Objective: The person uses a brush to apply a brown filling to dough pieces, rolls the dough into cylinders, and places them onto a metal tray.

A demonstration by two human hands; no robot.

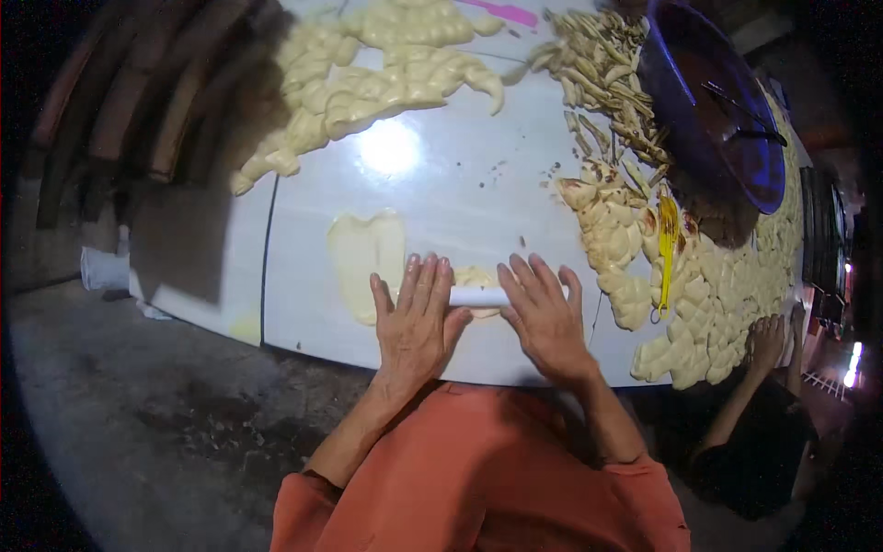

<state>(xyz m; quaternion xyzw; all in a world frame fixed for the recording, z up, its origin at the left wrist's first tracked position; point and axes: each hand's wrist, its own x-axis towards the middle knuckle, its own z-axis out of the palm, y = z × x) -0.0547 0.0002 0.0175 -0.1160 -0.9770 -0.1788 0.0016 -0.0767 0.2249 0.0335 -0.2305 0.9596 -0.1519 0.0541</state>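
Note:
A white rolling pin point(478, 296) lies crosswise near the table's front edge. Under it is a small piece of pale dough point(475, 275), partly covered by the pin. My left hand point(414, 322) rests on the pin's left end, fingers stretched out flat. On its right end my right hand point(547, 317) lies likewise, fingers extended and slightly spread. Just left of my left hand, a thin flattened sheet of dough point(368, 253) is spread on the tabletop.
Dough lumps point(386, 83) cover the far left of the white table point(441, 193). At right are folded dough pieces point(616, 244), a yellow tool point(668, 244), long brownish-pale pieces point(602, 69) and a blue basin point(669, 69). A pink tool point(506, 12) lies far back. Another person's hand point(765, 342) is at right.

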